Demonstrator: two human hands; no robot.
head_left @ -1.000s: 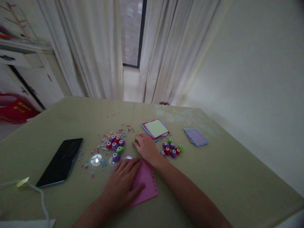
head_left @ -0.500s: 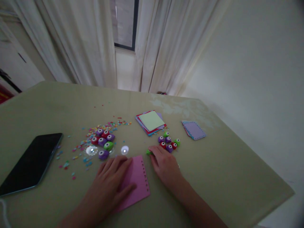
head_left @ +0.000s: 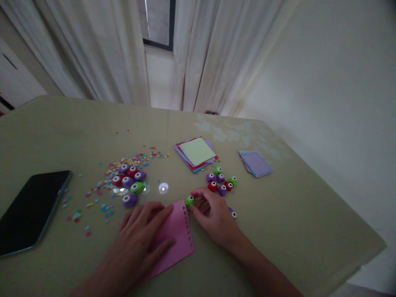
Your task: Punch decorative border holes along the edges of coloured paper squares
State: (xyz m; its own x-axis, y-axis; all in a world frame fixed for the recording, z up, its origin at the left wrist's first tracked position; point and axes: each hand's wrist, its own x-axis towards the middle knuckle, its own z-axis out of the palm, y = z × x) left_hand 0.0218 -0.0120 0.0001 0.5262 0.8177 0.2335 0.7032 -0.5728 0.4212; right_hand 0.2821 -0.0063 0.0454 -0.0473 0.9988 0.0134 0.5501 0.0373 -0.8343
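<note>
My left hand point(head_left: 144, 231) lies with its fingers spread on a pink sheet of paper point(head_left: 176, 243), pressing it to the table. A row of small holes runs down the sheet's right edge. At its upper right corner is a small green one-eyed figure point(head_left: 189, 201), pinched between the thumb and forefinger of my right hand point(head_left: 213, 212). Just beyond that hand sits a loose group of similar purple, red and green figures point(head_left: 220, 177). A purple one point(head_left: 232, 213) lies beside my right wrist, partly hidden.
Another cluster of one-eyed figures point(head_left: 128, 182) sits at the left among scattered coloured paper bits point(head_left: 107, 173). A black tablet point(head_left: 34, 212) lies far left. Stacked coloured paper point(head_left: 198, 152) and purple-topped cards point(head_left: 256, 163) are farther back. A clear round disc point(head_left: 163, 188) lies near the middle.
My right hand has drawn slightly away from the figure group, its fingers loosening so more of the green figure shows, now against the pink sheet's corner. The left hand stays on the sheet.
</note>
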